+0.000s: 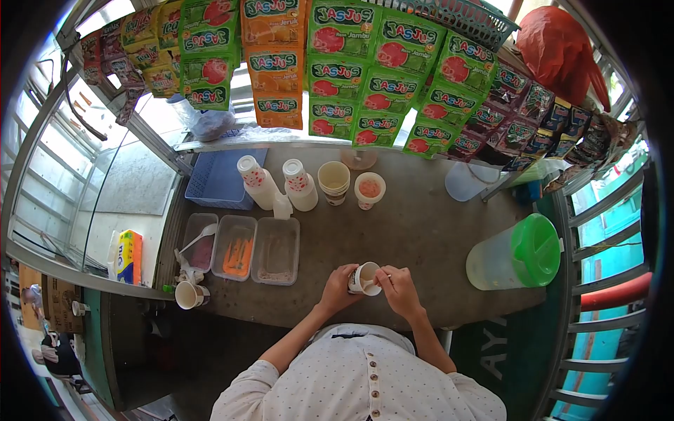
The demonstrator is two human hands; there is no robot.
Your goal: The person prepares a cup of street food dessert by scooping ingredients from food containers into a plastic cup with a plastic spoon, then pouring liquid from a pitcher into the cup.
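Note:
My left hand (pixel 339 286) is wrapped round the side of a white paper cup (pixel 356 284) near the table's front edge. The cup leans a little, with its mouth facing up toward me. Over its right rim, my right hand (pixel 399 289) is closed in a pinch on a thin, pale, stick-like utensil (pixel 389 276). The utensil's lower end seems to reach into the cup; its exact shape is too small to tell. Something pale shows inside the cup, but what it is I cannot make out.
Left are plastic tubs: one with a spoon (pixel 208 230), one with orange pieces (pixel 239 256), one nearly bare (pixel 276 245). Stacked cups (pixel 300 184) and a pink-filled cup (pixel 369 188) stand behind. A green-lidded jug (pixel 516 252) lies right. Drink sachets (pixel 337 70) hang above.

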